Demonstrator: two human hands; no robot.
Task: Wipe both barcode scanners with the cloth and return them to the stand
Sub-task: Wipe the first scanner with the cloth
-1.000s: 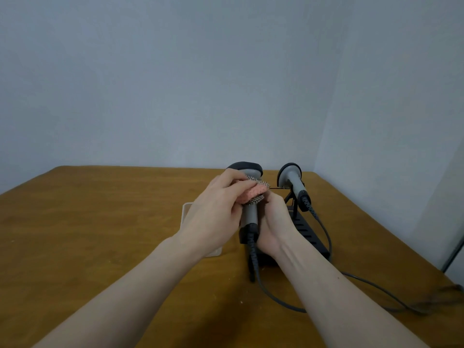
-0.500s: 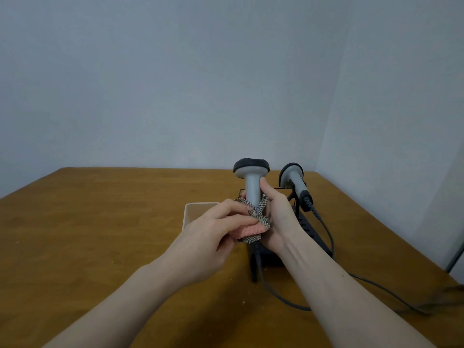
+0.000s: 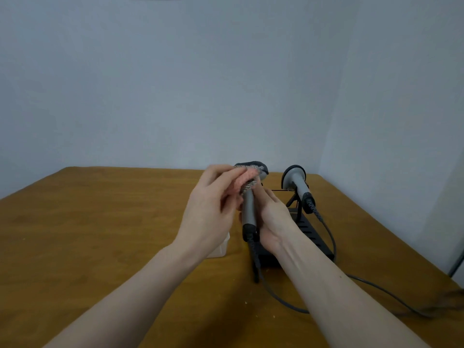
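1. Pale walls meet behind a wooden counter (image 3: 100,222).
2. Right hand (image 3: 272,222) is raised, its fingers wrapped round an upright scanner's (image 3: 249,209) grey handle.
3. Left hand (image 3: 213,209) pinches a folded cloth (image 3: 247,179) against that scanner's dark head.
4. Two scanners: the second scanner (image 3: 297,184) rests tilted on the black stand (image 3: 311,234).
5. A clear tray (image 3: 222,249) lies behind the left wrist, contents hidden.
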